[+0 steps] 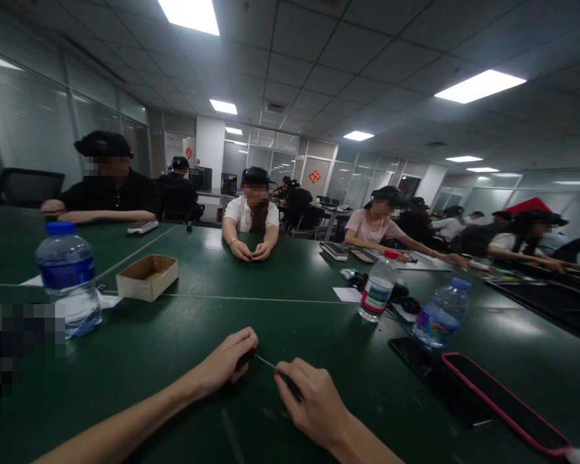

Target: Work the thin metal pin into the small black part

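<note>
Green table (164, 335); left hand (230, 356) grips black object (245, 358), right hand (315, 398) grips thin rod (265, 361)

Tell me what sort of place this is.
Probably an office or training room: it has a tiled ceiling with flat light panels, glass partitions, and people seated around a large green table.

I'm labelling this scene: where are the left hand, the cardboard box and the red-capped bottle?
Left hand (231, 356): head view, middle of the hand.
Cardboard box (134, 288): head view, near wall.
Red-capped bottle (375, 295): head view, label.
</note>
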A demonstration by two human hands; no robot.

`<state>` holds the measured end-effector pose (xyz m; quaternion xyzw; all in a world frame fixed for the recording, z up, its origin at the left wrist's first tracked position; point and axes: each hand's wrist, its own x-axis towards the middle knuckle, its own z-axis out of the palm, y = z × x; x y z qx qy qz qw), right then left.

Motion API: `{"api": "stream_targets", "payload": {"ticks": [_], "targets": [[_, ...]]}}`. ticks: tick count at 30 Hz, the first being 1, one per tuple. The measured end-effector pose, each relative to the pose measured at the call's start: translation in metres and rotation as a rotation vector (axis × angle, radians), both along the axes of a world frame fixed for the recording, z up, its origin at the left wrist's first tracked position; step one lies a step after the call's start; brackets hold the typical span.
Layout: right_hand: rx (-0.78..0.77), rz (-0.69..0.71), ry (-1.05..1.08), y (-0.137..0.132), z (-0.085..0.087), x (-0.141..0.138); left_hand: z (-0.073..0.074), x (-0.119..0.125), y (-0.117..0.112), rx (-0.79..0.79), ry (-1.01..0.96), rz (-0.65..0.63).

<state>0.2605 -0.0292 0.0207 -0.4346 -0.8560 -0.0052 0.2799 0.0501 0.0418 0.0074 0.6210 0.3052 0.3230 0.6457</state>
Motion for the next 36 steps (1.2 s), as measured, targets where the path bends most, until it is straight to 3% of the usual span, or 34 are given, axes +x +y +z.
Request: {"api": "stream_targets", "payload": {"ticks": [8, 13, 20, 30, 36], "targets": [[-0.006, -0.02, -0.03, 0.0, -0.001, 0.0, 0.0, 0.001, -0.005, 0.045, 0.046, 0.01], [0.018, -0.036, -0.095, -0.001, -0.001, -0.001, 0.003, 0.003, -0.012, 0.229, 0.13, 0.145], [0.063, 0.002, -0.177, -0.003, -0.002, 0.002, 0.008, 0.003, -0.013, 0.38, 0.272, 0.171], [0.041, 0.079, -0.185, -0.006, 0.001, 0.006, -0.002, -0.004, -0.008, 0.161, 0.103, -0.059], [0.055, 0.075, -0.175, -0.005, -0.001, 0.005, 0.001, -0.005, -0.007, 0.17, 0.098, -0.062]]}}
